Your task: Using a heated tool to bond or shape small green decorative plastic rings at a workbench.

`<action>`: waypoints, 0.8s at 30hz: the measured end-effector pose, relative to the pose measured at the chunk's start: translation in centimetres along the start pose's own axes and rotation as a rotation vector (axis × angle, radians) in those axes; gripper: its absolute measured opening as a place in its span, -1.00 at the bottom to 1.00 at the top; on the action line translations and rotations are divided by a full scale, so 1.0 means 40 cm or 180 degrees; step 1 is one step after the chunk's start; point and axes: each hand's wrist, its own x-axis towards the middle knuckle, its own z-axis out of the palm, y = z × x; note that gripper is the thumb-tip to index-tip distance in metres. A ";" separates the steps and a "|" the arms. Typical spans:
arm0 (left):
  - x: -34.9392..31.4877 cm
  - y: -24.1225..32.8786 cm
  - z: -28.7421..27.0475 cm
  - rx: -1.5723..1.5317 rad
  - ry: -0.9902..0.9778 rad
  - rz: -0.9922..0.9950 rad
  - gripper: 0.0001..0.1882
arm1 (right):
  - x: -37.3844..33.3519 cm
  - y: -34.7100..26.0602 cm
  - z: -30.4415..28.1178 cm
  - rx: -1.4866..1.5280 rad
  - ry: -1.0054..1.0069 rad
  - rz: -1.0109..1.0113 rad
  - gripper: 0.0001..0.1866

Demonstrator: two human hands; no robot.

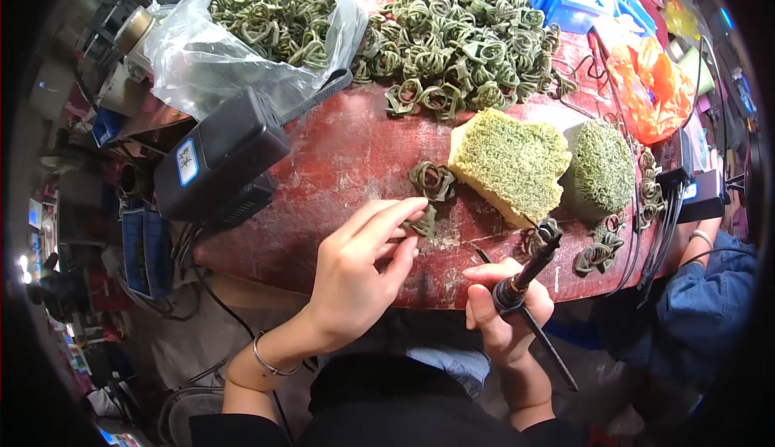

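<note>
My left hand (359, 257) is closed at the fingertips around the edge of a small flat green piece (425, 223), just above the red tabletop. Beside it lies a dark green coiled ring-like piece (432, 181). My right hand (508, 306) is closed around a black pen-shaped tool (526, 273) with a thin tip pointing up. A slim dark pointed rod (549, 348) also passes through that hand. Right beyond the right hand, another small coiled green piece (536, 241) sits by a yellow, sponge-like block (513, 160) speckled with green.
A large heap of green coiled pieces (460, 35) covers the far table, beside a clear plastic bag (194, 60) of more. A black box (234, 144) stands left. Rightward are a second rough green block (601, 169), an orange bag (654, 84) and another person's arm (702, 245).
</note>
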 end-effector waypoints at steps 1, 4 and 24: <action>0.000 -0.007 -0.002 0.0021 0.0053 0.0076 -0.63 | -0.001 0.002 0.002 0.0022 0.0040 0.0012 -0.85; 0.006 -0.005 -0.011 0.0355 -0.0048 -0.0020 -0.70 | -0.003 0.004 0.005 0.0039 0.0123 0.0050 -0.85; -0.039 -0.005 0.042 -0.2396 -0.0167 -0.0320 -0.68 | -0.005 0.008 0.016 0.0100 0.0123 -0.0113 -0.81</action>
